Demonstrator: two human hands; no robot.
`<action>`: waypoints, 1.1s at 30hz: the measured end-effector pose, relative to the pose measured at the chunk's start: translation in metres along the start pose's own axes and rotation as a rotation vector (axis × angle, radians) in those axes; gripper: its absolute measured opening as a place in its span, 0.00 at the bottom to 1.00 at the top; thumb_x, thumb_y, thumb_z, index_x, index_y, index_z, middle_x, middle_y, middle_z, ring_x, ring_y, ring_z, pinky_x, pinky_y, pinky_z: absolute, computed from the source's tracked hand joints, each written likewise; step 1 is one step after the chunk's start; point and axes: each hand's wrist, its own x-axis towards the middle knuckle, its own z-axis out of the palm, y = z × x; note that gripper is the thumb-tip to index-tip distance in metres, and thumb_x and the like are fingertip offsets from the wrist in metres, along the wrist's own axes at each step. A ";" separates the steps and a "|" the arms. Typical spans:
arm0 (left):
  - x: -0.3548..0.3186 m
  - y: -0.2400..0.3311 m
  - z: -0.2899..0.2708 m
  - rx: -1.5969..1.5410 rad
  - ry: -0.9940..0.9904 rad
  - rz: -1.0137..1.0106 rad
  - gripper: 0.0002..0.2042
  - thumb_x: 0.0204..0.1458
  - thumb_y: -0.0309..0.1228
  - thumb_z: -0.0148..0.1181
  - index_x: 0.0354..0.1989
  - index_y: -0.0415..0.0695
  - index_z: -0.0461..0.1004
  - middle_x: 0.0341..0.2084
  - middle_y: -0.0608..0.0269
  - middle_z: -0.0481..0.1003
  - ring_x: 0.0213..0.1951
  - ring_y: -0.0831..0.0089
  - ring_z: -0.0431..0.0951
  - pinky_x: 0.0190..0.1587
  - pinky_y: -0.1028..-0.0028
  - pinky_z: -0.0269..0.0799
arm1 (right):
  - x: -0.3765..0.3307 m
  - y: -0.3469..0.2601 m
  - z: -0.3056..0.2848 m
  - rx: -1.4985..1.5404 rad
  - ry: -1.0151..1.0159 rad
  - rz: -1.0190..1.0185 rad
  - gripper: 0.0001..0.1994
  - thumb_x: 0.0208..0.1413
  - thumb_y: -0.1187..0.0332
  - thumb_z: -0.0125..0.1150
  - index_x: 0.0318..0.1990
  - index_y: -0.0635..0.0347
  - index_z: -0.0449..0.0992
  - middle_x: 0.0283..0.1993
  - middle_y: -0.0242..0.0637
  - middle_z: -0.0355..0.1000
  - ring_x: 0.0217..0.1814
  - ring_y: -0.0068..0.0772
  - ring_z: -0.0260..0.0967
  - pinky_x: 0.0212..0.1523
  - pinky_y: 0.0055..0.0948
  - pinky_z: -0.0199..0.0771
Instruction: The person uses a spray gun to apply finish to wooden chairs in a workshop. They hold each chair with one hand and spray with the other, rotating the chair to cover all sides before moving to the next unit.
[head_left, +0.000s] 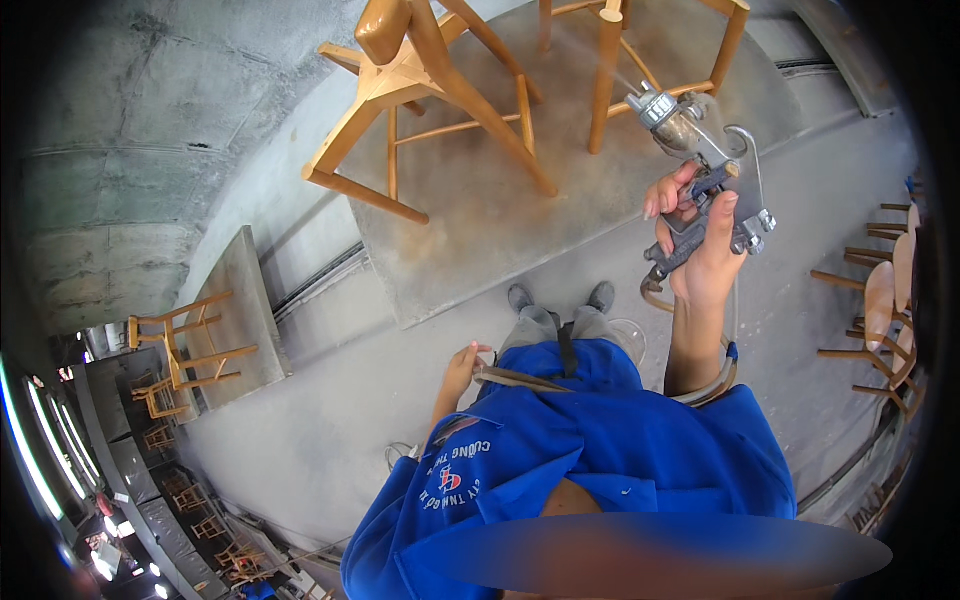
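Note:
My right hand point(708, 235) is raised and wrapped round the handle of a metal spray gun point(690, 140). A finger lies at the trigger. The gun's nozzle points up and left, and a faint mist leaves it toward a varnished wooden chair frame point(603, 80) at the top. Another wooden chair frame point(445, 85) stands left of that one, its legs spread. By my waist, my left hand point(462, 370) is closed on a beige hose point(525, 379). A hose section point(715, 385) also runs down from the gun along my right forearm.
Both chair frames stand on a grey, overspray-stained board point(430, 275). A curved grey wall point(150, 150) rises at left. Another wooden chair point(190, 345) stands by a slanted panel point(245, 310). Several chairs point(880, 300) line the right side, and more point(205, 525) stand at lower left.

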 end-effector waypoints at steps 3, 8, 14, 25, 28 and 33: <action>-0.018 0.006 0.004 -0.053 0.107 -0.034 0.33 0.67 0.55 0.35 0.43 0.36 0.78 0.14 0.69 0.68 0.18 0.81 0.67 0.21 0.77 0.65 | -0.008 0.010 0.004 -0.169 -0.083 0.001 0.26 0.61 0.48 0.59 0.49 0.67 0.71 0.34 0.37 0.72 0.34 0.26 0.71 0.22 0.18 0.60; -0.016 0.010 -0.005 -0.093 0.127 -0.025 0.36 0.66 0.59 0.31 0.39 0.36 0.78 0.09 0.73 0.63 0.12 0.82 0.59 0.14 0.77 0.58 | -0.030 0.018 0.021 -0.127 -0.170 0.115 0.26 0.61 0.47 0.58 0.49 0.66 0.71 0.33 0.37 0.73 0.33 0.27 0.73 0.20 0.18 0.61; -0.015 0.003 -0.069 -0.035 0.084 0.061 0.37 0.65 0.60 0.28 0.37 0.38 0.78 0.08 0.73 0.64 0.12 0.82 0.58 0.17 0.78 0.60 | -0.010 0.067 0.024 0.168 0.183 0.144 0.24 0.63 0.46 0.54 0.42 0.62 0.72 0.28 0.34 0.70 0.31 0.28 0.71 0.15 0.17 0.56; -0.041 -0.047 -0.234 0.053 0.117 0.054 0.37 0.64 0.61 0.31 0.39 0.37 0.78 0.10 0.70 0.66 0.14 0.81 0.64 0.17 0.78 0.57 | -0.124 0.286 0.005 -0.157 0.836 0.423 0.19 0.63 0.47 0.56 0.35 0.54 0.72 0.24 0.29 0.70 0.26 0.25 0.72 0.19 0.20 0.54; -0.050 -0.061 -0.257 0.079 0.006 -0.002 0.37 0.65 0.61 0.31 0.39 0.38 0.78 0.10 0.71 0.63 0.15 0.81 0.62 0.17 0.77 0.54 | -0.163 0.322 -0.009 -0.260 0.969 0.443 0.17 0.63 0.49 0.56 0.34 0.54 0.72 0.24 0.29 0.70 0.24 0.25 0.72 0.18 0.22 0.57; -0.043 -0.070 -0.286 0.082 -0.085 0.009 0.37 0.64 0.61 0.30 0.38 0.38 0.79 0.11 0.72 0.62 0.15 0.81 0.60 0.17 0.77 0.54 | -0.184 0.348 -0.004 -0.437 1.060 0.449 0.17 0.60 0.50 0.61 0.32 0.53 0.71 0.21 0.29 0.70 0.20 0.26 0.72 0.15 0.22 0.57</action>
